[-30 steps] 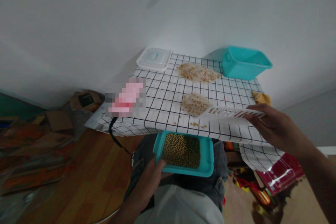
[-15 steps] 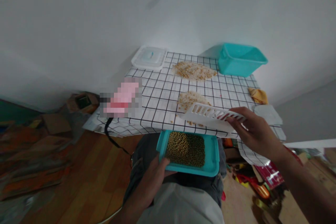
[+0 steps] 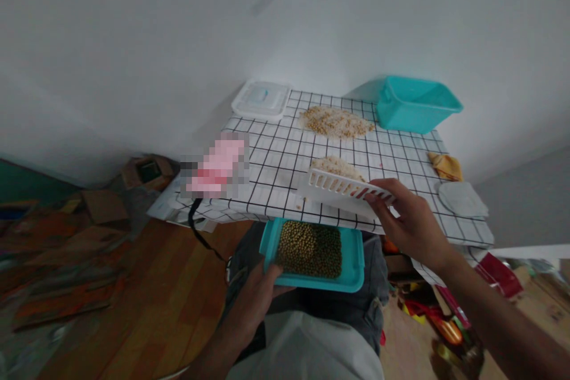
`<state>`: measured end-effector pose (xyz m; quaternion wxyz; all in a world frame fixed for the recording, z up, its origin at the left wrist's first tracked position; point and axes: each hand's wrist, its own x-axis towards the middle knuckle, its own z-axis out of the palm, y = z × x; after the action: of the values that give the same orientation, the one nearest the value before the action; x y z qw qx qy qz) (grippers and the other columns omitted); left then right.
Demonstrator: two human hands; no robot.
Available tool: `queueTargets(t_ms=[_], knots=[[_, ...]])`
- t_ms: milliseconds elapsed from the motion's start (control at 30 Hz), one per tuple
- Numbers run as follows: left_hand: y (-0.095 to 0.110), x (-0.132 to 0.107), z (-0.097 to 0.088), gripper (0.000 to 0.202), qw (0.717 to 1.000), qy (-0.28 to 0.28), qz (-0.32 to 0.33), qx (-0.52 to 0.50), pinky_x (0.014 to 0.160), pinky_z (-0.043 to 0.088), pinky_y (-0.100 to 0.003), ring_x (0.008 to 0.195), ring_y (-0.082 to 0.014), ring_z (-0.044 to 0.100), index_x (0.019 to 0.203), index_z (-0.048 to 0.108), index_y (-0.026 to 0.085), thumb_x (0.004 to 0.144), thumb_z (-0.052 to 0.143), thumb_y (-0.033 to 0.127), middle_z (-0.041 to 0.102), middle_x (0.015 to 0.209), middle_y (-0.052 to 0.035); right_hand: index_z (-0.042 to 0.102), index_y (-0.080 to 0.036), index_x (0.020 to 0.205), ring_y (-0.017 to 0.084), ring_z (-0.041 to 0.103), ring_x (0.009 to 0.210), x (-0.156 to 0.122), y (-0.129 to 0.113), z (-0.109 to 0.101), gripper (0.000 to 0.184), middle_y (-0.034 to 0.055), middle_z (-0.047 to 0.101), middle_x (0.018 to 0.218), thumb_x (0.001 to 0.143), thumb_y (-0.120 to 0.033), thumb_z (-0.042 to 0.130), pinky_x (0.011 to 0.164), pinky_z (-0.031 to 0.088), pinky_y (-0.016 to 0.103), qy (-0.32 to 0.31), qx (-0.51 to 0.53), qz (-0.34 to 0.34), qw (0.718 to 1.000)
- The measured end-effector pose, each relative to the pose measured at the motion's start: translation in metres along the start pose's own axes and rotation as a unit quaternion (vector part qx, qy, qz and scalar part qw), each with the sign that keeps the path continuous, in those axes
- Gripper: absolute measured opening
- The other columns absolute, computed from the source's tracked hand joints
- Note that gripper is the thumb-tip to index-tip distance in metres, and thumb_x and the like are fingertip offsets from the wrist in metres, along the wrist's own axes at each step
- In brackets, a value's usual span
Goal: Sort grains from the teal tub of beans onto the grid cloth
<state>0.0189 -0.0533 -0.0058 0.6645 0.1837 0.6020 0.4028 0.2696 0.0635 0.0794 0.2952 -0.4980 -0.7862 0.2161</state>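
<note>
My left hand [image 3: 259,289] grips the near left rim of a teal plastic tray [image 3: 356,270] held over my lap, just below the table edge. Inside it lie yellow soybeans [image 3: 297,244] beside darker green beans [image 3: 329,250]. My right hand [image 3: 407,217] pinches the slotted upper edge of a white plastic panel [image 3: 338,197], which stands on its long side near the table's front. Behind the panel, partly hidden by it, is a small pile of pale grains mixed with beans [image 3: 336,165]. Farther back spreads a larger pile of grains and soybeans [image 3: 333,122].
A teal bin [image 3: 416,108] stands at the back right of the checked table [image 3: 271,181]. A white lidded box [image 3: 262,100] is at the back left, a blurred pink object [image 3: 218,166] nearer. A yellow cloth [image 3: 445,166] and clear lid [image 3: 463,199] lie on the right.
My right hand has moved the white panel left, in front of the small pile. The tray in my left hand has shifted slightly left, and the view has turned a little.
</note>
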Motion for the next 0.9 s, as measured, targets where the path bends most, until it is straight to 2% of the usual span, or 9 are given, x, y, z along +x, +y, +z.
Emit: queueTargets(t_ms=[200,300,400,500,600,700,767,900], knots=[[-0.006,0.007,-0.016,0.015,1.0,0.014,0.015,0.009,0.085,0.057,-0.037,0.098,-0.0233,0.067,0.093,0.063,0.016,0.084,0.053,0.023,0.07,0.099,-0.0057,0.056,-0.024,0.111,0.016,0.063,0.068,-0.001,-0.008,0.006,0.022,0.0051,0.066,0.094,0.093,-0.035,0.049,0.044,0.047,0.023,-0.019,-0.011,-0.015,1.0],[-0.017,0.014,-0.024,0.017,0.999,0.014,0.034,0.012,0.083,0.058,-0.036,0.1,-0.0236,0.066,0.094,0.063,0.017,0.086,0.053,0.028,0.069,0.103,-0.0054,0.056,-0.026,0.111,0.017,0.065,0.074,-0.004,-0.011,0.008,0.021,0.0049,0.067,0.097,0.093,-0.033,0.049,0.053,0.052,0.026,-0.032,-0.005,-0.02,0.999],[-0.025,0.019,-0.028,0.018,0.998,0.013,0.053,0.012,0.084,0.057,-0.036,0.101,-0.0237,0.066,0.094,0.064,0.018,0.085,0.053,0.03,0.07,0.098,-0.0043,0.056,-0.027,0.11,0.019,0.066,0.08,-0.01,-0.015,0.006,0.019,0.0041,0.068,0.099,0.093,-0.031,0.048,0.063,0.055,0.029,-0.061,0.008,-0.03,0.998],[-0.027,0.02,-0.029,0.018,0.999,0.015,0.052,0.009,0.084,0.057,-0.036,0.095,-0.0231,0.068,0.093,0.065,0.019,0.084,0.054,0.03,0.07,0.096,-0.0037,0.056,-0.03,0.11,0.018,0.067,0.077,-0.02,-0.016,-0.001,0.019,0.003,0.069,0.097,0.093,-0.029,0.049,0.061,0.055,0.029,-0.084,0.003,-0.035,0.996],[-0.028,0.021,-0.028,0.017,0.998,0.012,0.055,0.005,0.083,0.058,-0.036,0.095,-0.0228,0.068,0.091,0.064,0.019,0.085,0.055,0.031,0.07,0.095,-0.0031,0.056,-0.03,0.112,0.018,0.066,0.073,-0.029,-0.013,-0.01,0.02,0.0031,0.069,0.095,0.092,-0.029,0.051,0.055,0.054,0.028,-0.07,-0.023,-0.027,0.997],[-0.026,0.02,-0.026,0.016,0.999,0.015,0.049,0.001,0.084,0.058,-0.037,0.097,-0.0229,0.067,0.091,0.064,0.018,0.085,0.055,0.029,0.069,0.094,-0.0038,0.056,-0.027,0.111,0.02,0.066,0.072,-0.03,-0.008,-0.013,0.021,0.005,0.068,0.094,0.091,-0.032,0.052,0.053,0.054,0.028,-0.02,-0.04,0.005,0.999],[-0.022,0.019,-0.025,0.016,0.999,0.017,0.038,0.0,0.085,0.058,-0.037,0.097,-0.0226,0.068,0.092,0.064,0.017,0.085,0.055,0.027,0.07,0.095,-0.0047,0.056,-0.026,0.111,0.019,0.065,0.073,-0.026,-0.008,-0.01,0.021,0.0053,0.068,0.093,0.092,-0.033,0.052,0.055,0.055,0.028,0.005,-0.038,0.019,0.999],[-0.01,0.012,-0.019,0.016,1.0,0.02,0.013,0.008,0.086,0.057,-0.036,0.095,-0.0219,0.069,0.095,0.064,0.017,0.084,0.056,0.024,0.071,0.096,-0.0045,0.056,-0.027,0.111,0.018,0.064,0.073,-0.011,-0.013,0.004,0.02,0.004,0.067,0.094,0.093,-0.034,0.048,0.057,0.055,0.028,-0.018,-0.005,-0.001,1.0]])
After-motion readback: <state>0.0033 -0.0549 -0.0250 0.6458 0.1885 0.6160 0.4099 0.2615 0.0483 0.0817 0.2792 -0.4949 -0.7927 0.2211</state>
